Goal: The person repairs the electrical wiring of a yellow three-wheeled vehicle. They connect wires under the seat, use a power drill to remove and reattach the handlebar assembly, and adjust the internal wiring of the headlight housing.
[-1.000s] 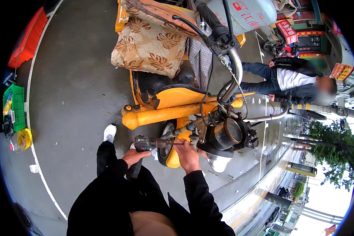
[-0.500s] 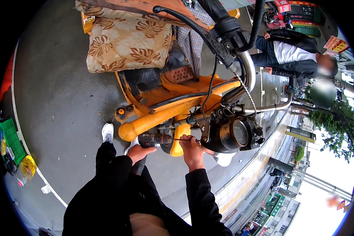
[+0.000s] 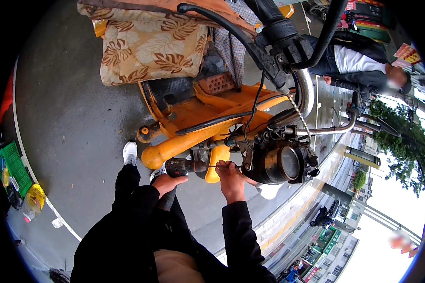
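My left hand is closed round the grip of a dark power drill, held level below the yellow frame tube of a three-wheeled cart. From the drill's chuck a long thin bit runs right to my right hand. The fingers of that hand are pinched round the bit's far part, beside a round black headlight. The bit's tip is hidden by my fingers and the lamp bracket. A skin-coloured patch and a white shape under the headlight are too covered to name.
The yellow cart frame carries handlebars, a brake lever, cables, a red brick and a leaf-patterned cushion. A person in a dark jacket stands at the right. A green crate lies far left.
The view has shifted slightly, with the handlebars looking nearer the top right. Both hands and the drill keep almost the same place and hold.
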Motion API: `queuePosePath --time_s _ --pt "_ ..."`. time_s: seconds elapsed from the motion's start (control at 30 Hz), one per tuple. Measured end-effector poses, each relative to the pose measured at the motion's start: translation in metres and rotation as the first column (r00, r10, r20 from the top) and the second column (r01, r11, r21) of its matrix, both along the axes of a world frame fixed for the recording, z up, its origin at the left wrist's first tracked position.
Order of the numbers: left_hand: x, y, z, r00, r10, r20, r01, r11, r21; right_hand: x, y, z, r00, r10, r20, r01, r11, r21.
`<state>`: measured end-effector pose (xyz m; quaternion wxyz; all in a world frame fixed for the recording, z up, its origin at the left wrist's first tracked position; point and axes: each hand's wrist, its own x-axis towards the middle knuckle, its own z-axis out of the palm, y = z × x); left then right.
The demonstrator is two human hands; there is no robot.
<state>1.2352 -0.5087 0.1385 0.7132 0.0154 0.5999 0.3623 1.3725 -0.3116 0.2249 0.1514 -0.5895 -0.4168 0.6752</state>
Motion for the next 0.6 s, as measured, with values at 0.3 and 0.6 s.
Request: queuePosePath --time_s 0.3,0.6 --pt "-0.005 0.003 0.003 0.993 -0.073 -0.091 0.070 0.997 -0.045 -0.002 0.001 0.003 0.995 -0.065 -0.075 0.060 0.996 -0.073" --pt "-0.002 0.007 -0.011 0.941 -0.018 -0.337 0.035 0.998 0.046 0.001 -0.003 0.004 0.965 -0.222 -0.139 0.206 0.971 -0.120"
